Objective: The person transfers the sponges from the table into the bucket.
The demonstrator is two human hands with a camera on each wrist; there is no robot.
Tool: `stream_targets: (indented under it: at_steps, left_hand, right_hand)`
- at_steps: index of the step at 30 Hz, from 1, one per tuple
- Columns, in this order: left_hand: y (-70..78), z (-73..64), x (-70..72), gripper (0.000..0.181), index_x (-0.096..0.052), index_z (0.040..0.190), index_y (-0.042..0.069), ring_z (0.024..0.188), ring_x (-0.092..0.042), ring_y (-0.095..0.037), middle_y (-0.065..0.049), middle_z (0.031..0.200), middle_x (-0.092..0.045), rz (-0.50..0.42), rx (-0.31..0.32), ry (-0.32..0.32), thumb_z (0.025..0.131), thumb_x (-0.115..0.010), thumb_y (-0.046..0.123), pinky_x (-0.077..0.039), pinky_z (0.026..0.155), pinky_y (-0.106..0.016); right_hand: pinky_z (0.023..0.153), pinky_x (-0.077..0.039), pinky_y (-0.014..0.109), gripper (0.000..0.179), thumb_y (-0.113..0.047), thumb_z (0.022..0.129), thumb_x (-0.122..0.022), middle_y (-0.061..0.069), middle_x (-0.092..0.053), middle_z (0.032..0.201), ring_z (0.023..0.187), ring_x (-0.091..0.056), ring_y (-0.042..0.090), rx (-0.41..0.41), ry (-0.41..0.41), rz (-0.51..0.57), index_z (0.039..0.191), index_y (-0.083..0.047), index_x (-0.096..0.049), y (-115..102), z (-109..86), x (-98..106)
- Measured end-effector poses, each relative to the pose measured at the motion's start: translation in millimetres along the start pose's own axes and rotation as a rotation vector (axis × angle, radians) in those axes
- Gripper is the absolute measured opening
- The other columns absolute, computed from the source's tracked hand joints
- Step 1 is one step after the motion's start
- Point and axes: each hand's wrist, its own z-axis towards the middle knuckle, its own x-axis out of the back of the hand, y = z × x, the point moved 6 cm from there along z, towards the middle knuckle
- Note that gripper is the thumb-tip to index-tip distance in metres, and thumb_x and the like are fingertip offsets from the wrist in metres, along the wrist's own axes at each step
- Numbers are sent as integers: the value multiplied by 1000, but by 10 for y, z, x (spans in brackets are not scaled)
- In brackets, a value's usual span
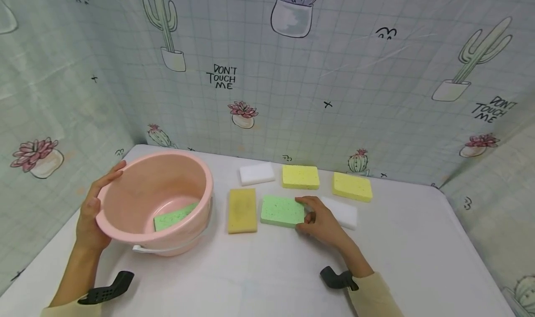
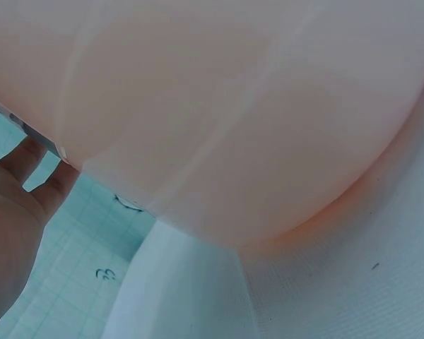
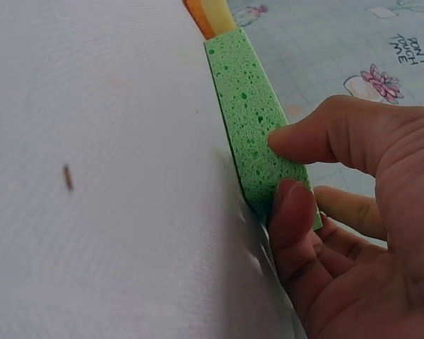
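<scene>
A pink bucket [image 1: 199, 219] with a white handle stands at the left of the table. My left hand [image 1: 93, 215] grips its rim from the left, thumb on the near side and fingers reaching along the far side. In the left wrist view the bucket's wall [image 2: 219, 106] fills most of the picture, with part of the left hand [image 2: 21, 198] under the rim. Inside the bucket lies a green sponge [image 1: 173, 217]. My right hand [image 1: 323, 222] pinches the right end of another green sponge [image 1: 282, 211] between thumb and fingers, close over the white tabletop [image 3: 113, 212].
Beside the bucket lies a darker yellow sponge [image 1: 242, 211]. Behind are a white sponge [image 1: 257, 173] and two bright yellow sponges, one in the middle [image 1: 300, 177] and one farther right [image 1: 352, 186]. Another white sponge [image 1: 344, 212] is partly hidden by my right hand. Cactus-print cloth [image 1: 267, 75] surrounds the table.
</scene>
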Motion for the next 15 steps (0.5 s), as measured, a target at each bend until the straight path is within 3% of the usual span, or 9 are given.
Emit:
stream_targets:
  at_steps: [9,15]
  left_hand:
    - [-32,4,-46,50,-38,141,-1,139,-25,-25,-11,155,-21,-87,-37,-62,95,-32,18,-37,103,-29]
    - [-40,23,-64,52,-36,143,0,139,-25,-24,-12,155,-20,-81,-41,-50,95,-30,19,-36,105,-28]
  right_hand:
    - [53,-48,23,64,-4,76,-78,9,-43,136,67,-54,13,12,51,-30,134,-10,-52,-51,-5,62]
    - [56,-49,23,64,-4,75,-78,7,-44,136,69,-56,15,60,97,-13,134,-11,-53,-133,-18,158]
